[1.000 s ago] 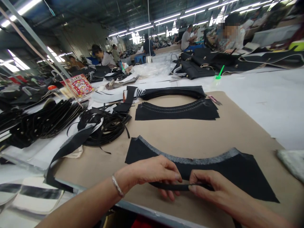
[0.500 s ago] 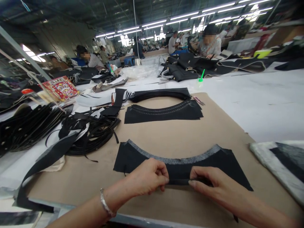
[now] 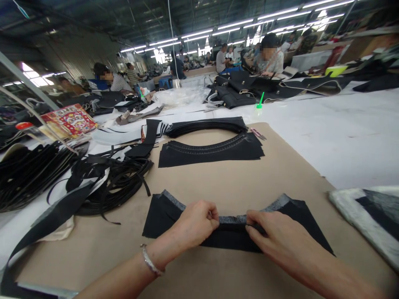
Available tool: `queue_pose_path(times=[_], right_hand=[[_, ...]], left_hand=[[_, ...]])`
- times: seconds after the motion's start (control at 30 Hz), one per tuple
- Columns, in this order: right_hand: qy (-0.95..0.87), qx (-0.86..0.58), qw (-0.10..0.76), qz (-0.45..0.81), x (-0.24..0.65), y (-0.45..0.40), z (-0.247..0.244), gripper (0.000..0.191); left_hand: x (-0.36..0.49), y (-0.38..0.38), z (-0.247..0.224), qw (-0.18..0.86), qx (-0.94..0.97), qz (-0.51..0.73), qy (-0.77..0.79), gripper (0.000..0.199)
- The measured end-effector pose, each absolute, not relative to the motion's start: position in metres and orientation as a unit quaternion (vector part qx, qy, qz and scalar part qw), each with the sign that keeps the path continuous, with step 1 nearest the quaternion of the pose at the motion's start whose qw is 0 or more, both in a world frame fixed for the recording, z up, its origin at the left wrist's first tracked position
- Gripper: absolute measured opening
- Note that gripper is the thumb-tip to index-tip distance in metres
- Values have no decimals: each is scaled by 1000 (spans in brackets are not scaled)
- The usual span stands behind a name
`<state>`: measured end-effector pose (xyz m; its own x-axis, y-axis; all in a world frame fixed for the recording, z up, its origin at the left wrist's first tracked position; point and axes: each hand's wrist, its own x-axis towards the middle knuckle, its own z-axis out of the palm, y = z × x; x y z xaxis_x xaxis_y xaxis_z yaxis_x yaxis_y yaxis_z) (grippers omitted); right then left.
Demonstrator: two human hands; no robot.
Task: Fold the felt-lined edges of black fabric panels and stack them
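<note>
A black curved piece [image 3: 230, 241] with a grey strip along its concave edge lies on the brown board. My left hand [image 3: 199, 222], a silver bracelet at its wrist, pinches something dark near the middle of that edge. My right hand [image 3: 271, 230] is closed a short way to the right, pinching a dark strip that runs between both hands just below the grey edging. The fingers partly hide the strip's ends. Farther back lie a flat black piece [image 3: 212, 151] with stitch-like marks and a stack of curved black pieces [image 3: 205, 124].
Coiled black straps [image 3: 124, 187] and stacked black pieces [image 3: 28, 178] lie left. Small snips [image 3: 258, 133] and a green-tipped bottle [image 3: 259, 104] stand out behind the board [image 3: 299, 170]. A pale slab [image 3: 349, 203] is at right. Several people work in the background.
Both hands have moved away from the near edge of the black piece up to its grey curved edge, carrying the dark strip. The view has shifted slightly.
</note>
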<state>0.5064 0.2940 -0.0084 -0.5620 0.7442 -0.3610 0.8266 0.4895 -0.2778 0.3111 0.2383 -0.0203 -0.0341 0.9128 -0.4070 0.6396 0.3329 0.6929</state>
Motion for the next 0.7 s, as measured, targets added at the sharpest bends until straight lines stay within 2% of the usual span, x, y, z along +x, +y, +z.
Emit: queue_pose_path(times=[0.13,0.7], right_hand=[[861,451,98,-211,507,296,-13,24],[857,461,100,-206,499,305,-16,21]], left_hand=[[312,245,-17,412,555,145,708,11],[313,252,-23,383,555,105,731,8]])
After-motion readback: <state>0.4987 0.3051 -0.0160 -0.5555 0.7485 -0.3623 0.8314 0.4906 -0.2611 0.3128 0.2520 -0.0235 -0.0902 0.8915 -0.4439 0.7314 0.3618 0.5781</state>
